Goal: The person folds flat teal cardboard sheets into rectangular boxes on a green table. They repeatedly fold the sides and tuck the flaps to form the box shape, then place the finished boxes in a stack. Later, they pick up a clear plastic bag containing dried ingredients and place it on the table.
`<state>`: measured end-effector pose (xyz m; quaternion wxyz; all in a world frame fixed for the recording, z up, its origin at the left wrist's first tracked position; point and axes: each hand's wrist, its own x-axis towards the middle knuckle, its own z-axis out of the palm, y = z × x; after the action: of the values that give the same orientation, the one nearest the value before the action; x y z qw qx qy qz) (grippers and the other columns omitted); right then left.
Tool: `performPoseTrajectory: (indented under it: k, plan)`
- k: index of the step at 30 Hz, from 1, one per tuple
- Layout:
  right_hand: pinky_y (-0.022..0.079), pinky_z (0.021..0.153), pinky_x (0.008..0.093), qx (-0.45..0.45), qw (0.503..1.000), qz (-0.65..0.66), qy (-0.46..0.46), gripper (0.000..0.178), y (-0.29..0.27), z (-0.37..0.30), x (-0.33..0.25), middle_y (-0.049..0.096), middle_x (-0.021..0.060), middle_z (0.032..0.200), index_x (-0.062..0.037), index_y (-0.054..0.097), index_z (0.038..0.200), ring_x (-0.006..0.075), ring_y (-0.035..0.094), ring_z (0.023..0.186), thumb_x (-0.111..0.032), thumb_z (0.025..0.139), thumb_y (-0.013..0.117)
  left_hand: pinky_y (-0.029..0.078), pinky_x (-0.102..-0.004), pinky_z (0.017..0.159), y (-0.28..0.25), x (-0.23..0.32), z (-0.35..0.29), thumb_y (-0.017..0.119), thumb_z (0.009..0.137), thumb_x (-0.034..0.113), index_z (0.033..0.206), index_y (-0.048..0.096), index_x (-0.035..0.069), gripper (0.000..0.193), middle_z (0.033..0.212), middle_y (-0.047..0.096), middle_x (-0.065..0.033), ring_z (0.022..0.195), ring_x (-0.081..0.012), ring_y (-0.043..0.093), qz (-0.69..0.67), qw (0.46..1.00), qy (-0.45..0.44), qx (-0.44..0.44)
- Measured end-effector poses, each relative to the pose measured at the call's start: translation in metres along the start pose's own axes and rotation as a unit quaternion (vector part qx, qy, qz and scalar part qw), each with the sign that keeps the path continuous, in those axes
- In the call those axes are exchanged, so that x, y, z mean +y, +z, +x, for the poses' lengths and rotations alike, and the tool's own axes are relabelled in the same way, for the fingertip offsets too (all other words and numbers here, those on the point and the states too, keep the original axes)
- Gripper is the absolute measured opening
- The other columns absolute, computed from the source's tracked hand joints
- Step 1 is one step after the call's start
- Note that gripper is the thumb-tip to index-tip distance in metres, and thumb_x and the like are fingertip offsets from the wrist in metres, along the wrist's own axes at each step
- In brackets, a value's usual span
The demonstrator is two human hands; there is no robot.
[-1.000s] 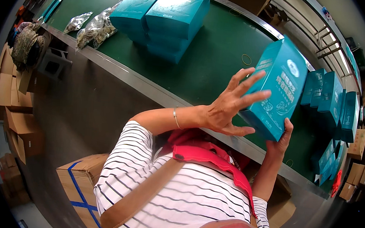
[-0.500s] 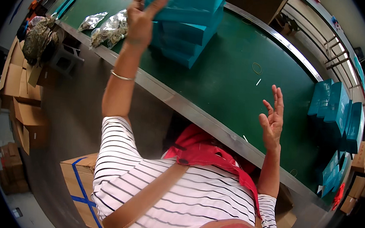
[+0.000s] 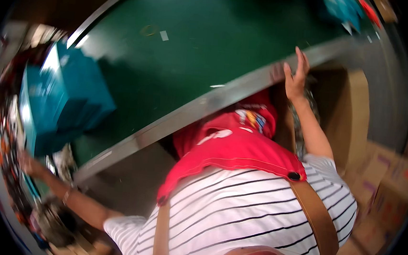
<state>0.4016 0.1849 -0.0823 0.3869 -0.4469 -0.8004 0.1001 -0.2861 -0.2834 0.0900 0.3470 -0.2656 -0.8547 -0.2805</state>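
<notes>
At the far left, a stack of teal boxes (image 3: 80, 89) rises from the green work surface. My left hand (image 3: 31, 165) is stretched out by the lower edge of the leftmost teal box (image 3: 44, 115); blur hides its fingers and whether they grip the box. Over the metal edge of the table, my right hand (image 3: 296, 78) is raised with thumb and fingers apart, holding nothing.
A metal rim (image 3: 166, 124) borders the green table (image 3: 180, 63). On it lie a rubber band (image 3: 149, 30) and a small white scrap (image 3: 164, 35). More teal boxes (image 3: 342, 11) stand at the far right. An open carton (image 3: 359, 106) and stacked cartons (image 3: 381, 189) are at right.
My view has swung toward the right, so the teal stack now appears at far left. My left arm reaches out to the left, and my right hand is over the table's edge.
</notes>
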Motion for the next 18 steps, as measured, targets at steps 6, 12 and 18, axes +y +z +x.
performPoseTrajectory:
  k: [6,12,18]
  plan:
    - [0.027,0.106,0.0440,0.267,0.818,-0.100,0.499,0.078,-0.121,-0.146,0.212,0.042,0.0206,0.136,-0.0003,0.025,0.141,0.0375,0.037,0.126,-0.035,0.083,0.064,0.044,-0.0411,0.093,0.035,0.290,-0.063,0.053,0.094,0.035,0.116,0.060,0.003,0.040,0.120,0.059,-0.0119,0.114,-0.0291,0.053,-0.042,0.943,0.328,0.025]
    - [0.026,0.107,0.0464,0.282,0.505,0.111,0.808,0.092,-0.156,-0.361,0.237,0.035,0.0148,0.145,-0.0045,0.022,0.144,0.0334,0.033,0.132,-0.058,0.080,0.060,0.031,-0.0456,0.106,0.120,0.437,-0.178,0.061,0.085,0.004,0.126,0.051,0.003,0.041,0.131,0.052,-0.0120,0.130,-0.0325,0.038,-0.272,0.792,0.435,-0.332]
    - [0.013,0.110,0.0546,0.178,0.354,0.383,0.834,0.098,-0.143,-0.500,0.225,0.018,0.0113,0.152,-0.0115,0.026,0.145,0.0319,0.015,0.140,-0.073,0.074,0.055,0.027,-0.0463,0.107,0.154,0.549,-0.263,0.065,0.083,0.011,0.136,0.040,0.005,0.059,0.138,0.044,-0.0139,0.134,-0.0344,0.031,-0.313,0.603,0.555,-0.479]
